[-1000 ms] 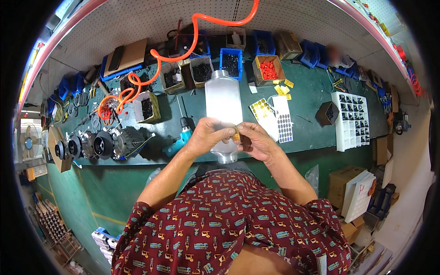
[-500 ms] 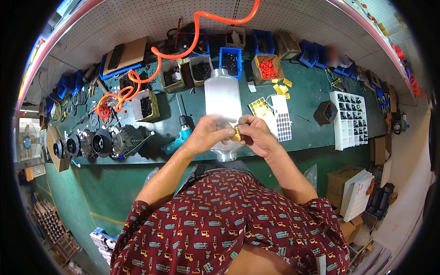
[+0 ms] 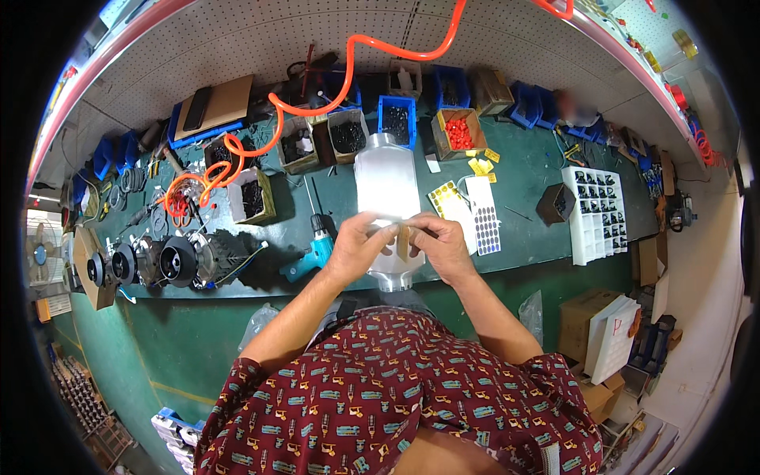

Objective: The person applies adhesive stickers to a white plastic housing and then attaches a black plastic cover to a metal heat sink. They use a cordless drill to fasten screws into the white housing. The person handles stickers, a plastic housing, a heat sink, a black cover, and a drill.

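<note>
My left hand (image 3: 358, 247) and my right hand (image 3: 443, 248) meet over the near end of a silver metal canister (image 3: 385, 178). Between them, thumbs and fingertips pinch a small yellow label (image 3: 404, 242), which is held roughly upright. Fingers cover part of it. The canister lies lengthwise on the green bench, with a narrow neck at each end. Right of it are a sheet of round yellow stickers (image 3: 450, 202) and a white sheet of dark oval stickers (image 3: 484, 218). A teal power drill (image 3: 318, 252) lies beside my left hand.
A coiled orange air hose (image 3: 348, 75) hangs over the bench (image 3: 514, 245). Parts bins line the back, including a box of red pieces (image 3: 459, 136). Motors with black fan wheels (image 3: 178, 261) stand at left. A white divided tray (image 3: 594, 214) and yellow labels (image 3: 483, 165) are at right.
The yellow label has turned between my fingers and now shows a duller, taller face. Both hands have shifted slightly. The whole view has moved a little.
</note>
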A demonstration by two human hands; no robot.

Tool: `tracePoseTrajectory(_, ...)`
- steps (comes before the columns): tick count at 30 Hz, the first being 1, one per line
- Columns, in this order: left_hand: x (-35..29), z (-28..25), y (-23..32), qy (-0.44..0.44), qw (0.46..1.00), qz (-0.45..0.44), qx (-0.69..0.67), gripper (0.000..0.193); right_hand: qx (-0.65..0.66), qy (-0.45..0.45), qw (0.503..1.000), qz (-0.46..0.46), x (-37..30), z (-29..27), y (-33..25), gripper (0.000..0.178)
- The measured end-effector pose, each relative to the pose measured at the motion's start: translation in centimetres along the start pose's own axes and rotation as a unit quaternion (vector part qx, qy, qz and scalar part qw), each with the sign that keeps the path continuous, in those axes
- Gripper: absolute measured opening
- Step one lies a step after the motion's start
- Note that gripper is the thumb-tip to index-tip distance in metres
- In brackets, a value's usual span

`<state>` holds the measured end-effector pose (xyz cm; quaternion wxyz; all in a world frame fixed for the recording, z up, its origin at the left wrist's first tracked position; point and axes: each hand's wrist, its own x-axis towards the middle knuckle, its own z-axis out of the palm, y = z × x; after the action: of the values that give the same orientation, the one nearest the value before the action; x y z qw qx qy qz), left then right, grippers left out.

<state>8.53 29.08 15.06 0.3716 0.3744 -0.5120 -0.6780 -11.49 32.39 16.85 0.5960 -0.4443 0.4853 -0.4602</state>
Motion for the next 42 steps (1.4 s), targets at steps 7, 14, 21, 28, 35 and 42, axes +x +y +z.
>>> tracePoseTrajectory(7, 0.9, -2.4, -1.4, 0.015, 0.982, 0.115, 0.148, 0.012, 0.059, 0.105, 0.993, 0.019, 0.7, -0.5, 1.7, 0.008)
tracePoseTrajectory(14, 2.6, -1.7, -1.5, 0.206, 0.971, -0.059, -0.108, 0.011, 0.298, 0.178, 0.937, 0.032, 3.1, -6.8, 3.1, 0.010)
tracePoseTrajectory(21, 4.7, -0.7, -3.1, 0.264, 0.953, -0.076, -0.125, 0.013, 0.345, 0.080, 0.908, 0.225, 7.3, -5.0, 2.4, 0.013)
tracePoseTrajectory(28, 6.6, 0.2, -3.4, 0.292, 0.944, -0.082, -0.132, 0.014, 0.156, 0.101, 0.973, 0.135, 9.8, -3.0, 2.8, 0.023)
tracePoseTrajectory(35, 9.0, -1.1, -5.3, 0.312, 0.947, -0.049, 0.066, 0.021, 0.063, 0.131, 0.985, 0.092, 12.4, -3.3, 4.1, 0.017)
tracePoseTrajectory(42, 13.0, -2.3, -4.3, 0.305, 0.898, -0.098, 0.302, 0.027, -0.036, 0.201, 0.977, 0.063, 16.0, -3.0, 6.2, 0.014)
